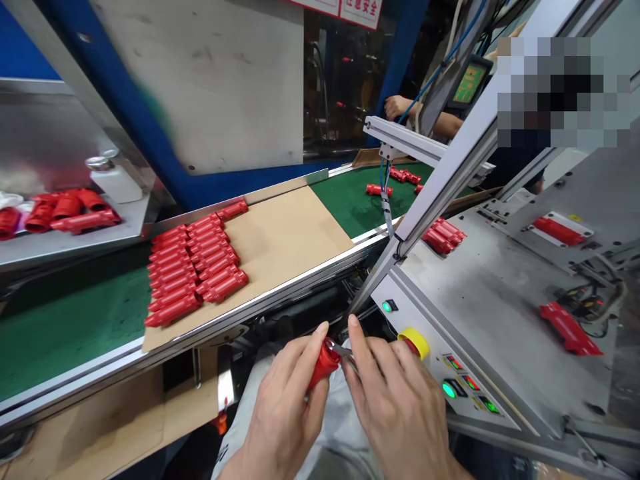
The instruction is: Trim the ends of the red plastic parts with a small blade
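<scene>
**Hands working a small metal tool into a red plastic part**

Bottom center of the frame, the left hand is gripping the red plastic part, fingers wrapped around its body, and the part is tilting up and to the right. The right hand is pinching the small metal tool between thumb and fingers, its tip meeting the open end of the part. Exact tool type is hard to tell, as the fingers are hiding most of it. Both hands are close together, held above the person's lap, just in front of a machine panel.

Next to the right hand, a yellow-ringed emergency stop button and green indicator lights are sitting on the panel. Center left, rows of red parts are lying on a cardboard sheet on a green conveyor belt. More red parts and a white bottle are standing on a steel shelf at left. On the right, a red part is lying on the steel machine top. Upper right, a co-worker's hand is reaching beyond the belt near a small green screen.
</scene>
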Action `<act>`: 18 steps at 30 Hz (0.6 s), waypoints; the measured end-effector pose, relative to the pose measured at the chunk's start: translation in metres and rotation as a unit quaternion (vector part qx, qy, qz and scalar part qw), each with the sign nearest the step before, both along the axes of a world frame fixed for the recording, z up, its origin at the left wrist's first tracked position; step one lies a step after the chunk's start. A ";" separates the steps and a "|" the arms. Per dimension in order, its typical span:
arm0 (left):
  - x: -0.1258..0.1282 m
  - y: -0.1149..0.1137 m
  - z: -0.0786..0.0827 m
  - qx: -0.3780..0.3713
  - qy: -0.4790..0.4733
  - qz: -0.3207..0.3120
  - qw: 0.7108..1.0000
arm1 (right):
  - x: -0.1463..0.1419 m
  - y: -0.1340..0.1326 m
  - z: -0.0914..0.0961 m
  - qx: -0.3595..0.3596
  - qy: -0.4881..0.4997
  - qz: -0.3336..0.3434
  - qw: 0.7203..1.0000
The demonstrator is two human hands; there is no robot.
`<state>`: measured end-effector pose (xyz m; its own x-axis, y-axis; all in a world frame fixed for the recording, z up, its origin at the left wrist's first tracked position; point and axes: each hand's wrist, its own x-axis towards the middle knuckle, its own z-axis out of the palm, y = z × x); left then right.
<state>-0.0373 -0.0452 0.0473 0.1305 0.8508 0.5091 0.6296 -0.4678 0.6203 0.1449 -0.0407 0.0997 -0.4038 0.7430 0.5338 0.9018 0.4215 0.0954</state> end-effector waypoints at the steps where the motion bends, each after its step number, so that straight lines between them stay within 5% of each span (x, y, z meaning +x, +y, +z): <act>1: 0.000 0.000 0.001 0.002 0.002 0.001 1.000 | 0.000 -0.001 0.001 0.002 -0.002 -0.003 1.000; 18: 0.003 -0.002 0.009 0.032 -0.018 -0.003 0.999 | -0.002 0.002 0.024 0.038 -0.059 0.012 0.997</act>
